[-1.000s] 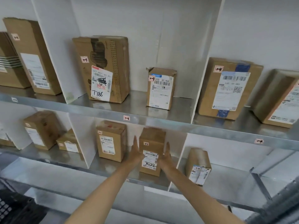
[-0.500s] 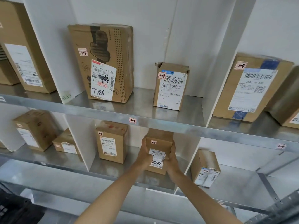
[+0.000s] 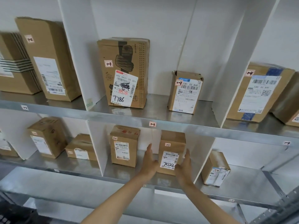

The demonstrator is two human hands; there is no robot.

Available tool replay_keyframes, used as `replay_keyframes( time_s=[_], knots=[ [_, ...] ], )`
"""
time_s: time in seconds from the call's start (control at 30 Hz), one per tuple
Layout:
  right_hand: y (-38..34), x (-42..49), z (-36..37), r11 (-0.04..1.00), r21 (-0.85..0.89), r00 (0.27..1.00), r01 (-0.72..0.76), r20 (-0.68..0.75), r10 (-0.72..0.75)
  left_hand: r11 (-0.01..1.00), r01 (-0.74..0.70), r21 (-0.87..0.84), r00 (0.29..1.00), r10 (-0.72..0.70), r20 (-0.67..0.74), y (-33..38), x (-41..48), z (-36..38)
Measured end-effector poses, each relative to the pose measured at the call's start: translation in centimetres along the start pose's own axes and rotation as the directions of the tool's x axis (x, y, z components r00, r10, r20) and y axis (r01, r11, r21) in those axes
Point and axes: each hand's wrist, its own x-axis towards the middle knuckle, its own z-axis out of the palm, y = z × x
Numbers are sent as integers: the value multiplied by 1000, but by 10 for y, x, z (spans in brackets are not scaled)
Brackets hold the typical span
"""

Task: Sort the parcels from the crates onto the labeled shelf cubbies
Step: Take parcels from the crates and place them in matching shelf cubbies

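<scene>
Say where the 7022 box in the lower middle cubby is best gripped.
Grip the 7022 box by its two narrow side faces, coming from the open front. It stands upright with free space on both sides, where the left hand and right hand flank it. The shelf above probably hinders a top grip.

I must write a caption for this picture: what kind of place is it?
Probably a parcel sorting or pickup room: metal shelving split into cubbies by white dividers, numbered stickers on its edge, and labelled cardboard parcels such as one marked 7786.

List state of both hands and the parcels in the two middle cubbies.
left hand: open, flat by the 7022 parcel
right hand: open, flat by it
7022 parcel: upright, lower cubby
neighbour parcel: upright
7786 parcel: upright, upper cubby
small parcel: upright, top crumpled
</scene>
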Motion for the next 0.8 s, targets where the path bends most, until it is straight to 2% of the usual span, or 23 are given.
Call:
replay_keyframes(
  time_s=[0.1,0.2,0.33,0.5,0.6,0.73,0.8],
  knots=[
    [-32,-42,4,988,64,989,144,-31,-142,997,-69,18,990,70,-124,-8,-22,-26],
    [-57,-76,23,957,60,952,282,103,-287,991,-135,17,961,135,-241,-8,-51,-59],
    [-84,-114,53,885,98,841,456,279,-464,984,-175,-21,886,148,-439,-18,-95,-106],
    [-112,-162,90,876,186,731,444,491,-475,991,-127,-32,812,85,-578,-49,-146,-171],
    [-123,-180,116,892,203,712,403,543,-445,997,-69,-19,771,41,-636,-65,-160,-213],
    [-143,-188,150,914,186,654,359,649,-389,1000,-4,-17,744,-9,-668,-85,-158,-265],
    [-152,-183,174,928,163,662,335,660,-355,999,21,-39,743,-42,-668,-95,-150,-290]
  ],
)
